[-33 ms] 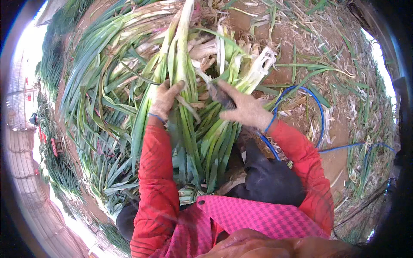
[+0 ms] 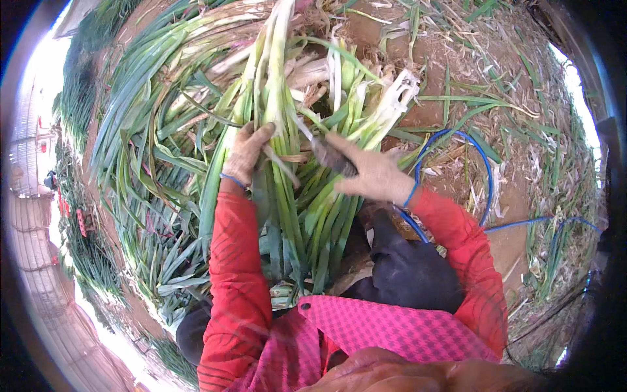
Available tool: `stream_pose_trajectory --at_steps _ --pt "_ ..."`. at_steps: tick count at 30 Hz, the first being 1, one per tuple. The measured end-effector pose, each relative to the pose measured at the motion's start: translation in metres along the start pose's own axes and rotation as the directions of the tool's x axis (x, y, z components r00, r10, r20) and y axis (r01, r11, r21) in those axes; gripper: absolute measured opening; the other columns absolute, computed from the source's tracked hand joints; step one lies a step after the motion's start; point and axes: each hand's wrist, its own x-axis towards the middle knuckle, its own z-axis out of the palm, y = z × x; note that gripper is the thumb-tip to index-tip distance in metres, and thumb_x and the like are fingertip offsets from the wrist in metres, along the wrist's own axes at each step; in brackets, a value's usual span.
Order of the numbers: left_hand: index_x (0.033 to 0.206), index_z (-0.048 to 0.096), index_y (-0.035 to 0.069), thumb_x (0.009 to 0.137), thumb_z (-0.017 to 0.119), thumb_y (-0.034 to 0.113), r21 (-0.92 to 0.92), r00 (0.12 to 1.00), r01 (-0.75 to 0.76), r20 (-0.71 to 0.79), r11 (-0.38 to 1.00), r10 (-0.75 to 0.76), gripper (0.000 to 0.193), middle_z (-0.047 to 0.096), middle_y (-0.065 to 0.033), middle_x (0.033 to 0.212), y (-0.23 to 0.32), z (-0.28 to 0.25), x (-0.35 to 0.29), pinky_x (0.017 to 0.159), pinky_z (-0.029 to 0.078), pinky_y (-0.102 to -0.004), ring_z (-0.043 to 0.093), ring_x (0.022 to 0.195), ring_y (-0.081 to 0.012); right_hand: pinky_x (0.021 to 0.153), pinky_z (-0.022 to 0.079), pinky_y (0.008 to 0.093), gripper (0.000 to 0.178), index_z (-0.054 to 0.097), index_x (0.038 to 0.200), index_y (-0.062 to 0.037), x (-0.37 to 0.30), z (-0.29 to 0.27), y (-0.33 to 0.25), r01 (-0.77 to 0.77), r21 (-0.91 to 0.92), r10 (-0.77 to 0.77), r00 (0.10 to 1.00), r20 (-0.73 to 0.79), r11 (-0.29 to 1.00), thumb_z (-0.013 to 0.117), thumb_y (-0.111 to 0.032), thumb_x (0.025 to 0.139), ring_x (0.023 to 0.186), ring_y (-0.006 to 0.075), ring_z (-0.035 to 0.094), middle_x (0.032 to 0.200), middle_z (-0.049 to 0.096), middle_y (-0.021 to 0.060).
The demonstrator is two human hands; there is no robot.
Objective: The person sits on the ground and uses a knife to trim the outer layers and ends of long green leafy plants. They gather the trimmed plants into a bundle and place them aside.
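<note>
My left hand (image 2: 247, 153), in a tan glove, is closed round the long green leaves of several leeks (image 2: 274, 85), whose pale ends point away from me. My right hand (image 2: 379, 171), gloved alike, holds a dark-handled tool (image 2: 334, 158) with a narrow pale tip. That tip reaches the right side of the gripped leeks. My right thumb and forefinger stretch along the handle, and the other fingers are partly hidden. Right of the tool lies another bunch of leeks (image 2: 385, 114) with frayed white ends, its leaves (image 2: 326, 215) running toward my knees.
A blue hose (image 2: 486, 157) loops beside my right wrist and trails off to the right. Heaped leeks (image 2: 144, 144) spread on the left. Peeled scraps and loose leaves (image 2: 509, 104) litter the brown ground (image 2: 513, 251) at right. My dark-clad knee (image 2: 418, 271) is close below my right hand.
My right hand has shifted slightly, and the tool's pale tip shows more plainly against the leeks. My left hand has moved slightly left, still closed round the leaves.
</note>
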Motion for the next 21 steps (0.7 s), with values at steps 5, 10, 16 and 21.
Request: stream_pose_trajectory --at_steps 5,10,16,21 --pt "0.145 0.046 -0.005 0.090 0.071 0.041 -0.064 0.996 0.040 -0.074 0.997 -0.044 0.076 0.066 -0.0085 0.111 -0.015 -0.009 0.007 0.075 0.050 -0.0303 0.060 0.092 -0.0157 0.091 0.053 0.0496 0.094 0.031 0.156 -0.0189 0.003 0.010 -0.008 0.041 -0.020 -0.041 0.999 -0.012 0.999 0.075 -0.038 0.075 0.101 0.0451 0.067 0.112 0.068 0.0289" --pt "0.143 0.049 -0.006 0.092 0.066 0.047 0.003 0.986 0.047 -0.160 0.999 -0.046 0.075 0.066 -0.0087 0.111 -0.029 -0.021 0.012 0.080 0.049 -0.0321 0.060 0.096 -0.0167 0.089 0.054 0.0497 0.092 0.031 0.156 -0.0197 0.020 0.012 -0.022 -0.029 -0.079 0.026 0.999 -0.036 0.996 0.076 -0.038 0.078 0.098 0.0460 0.068 0.108 0.068 0.0294" --pt "0.141 0.049 -0.007 0.092 0.069 0.039 0.017 0.958 0.049 -0.284 0.999 -0.042 0.070 0.064 -0.0148 0.124 -0.007 0.010 -0.006 0.093 0.049 -0.0335 0.062 0.106 -0.0225 0.091 0.053 0.0499 0.095 0.028 0.157 -0.0199 0.033 0.016 -0.007 0.053 -0.069 -0.063 0.987 -0.147 0.996 0.077 -0.037 0.077 0.098 0.0459 0.067 0.113 0.067 0.0285" --pt "0.128 0.058 -0.007 0.087 0.076 0.032 0.164 0.988 -0.016 -0.146 0.986 0.040 0.060 0.069 -0.0127 0.111 0.002 0.011 -0.009 0.085 0.052 -0.0337 0.066 0.095 -0.0226 0.090 0.054 0.0494 0.095 0.030 0.156 -0.0192 0.042 0.010 -0.022 -0.058 -0.078 0.052 0.995 -0.080 0.995 0.078 -0.037 0.076 0.100 0.0455 0.067 0.113 0.067 0.0275"
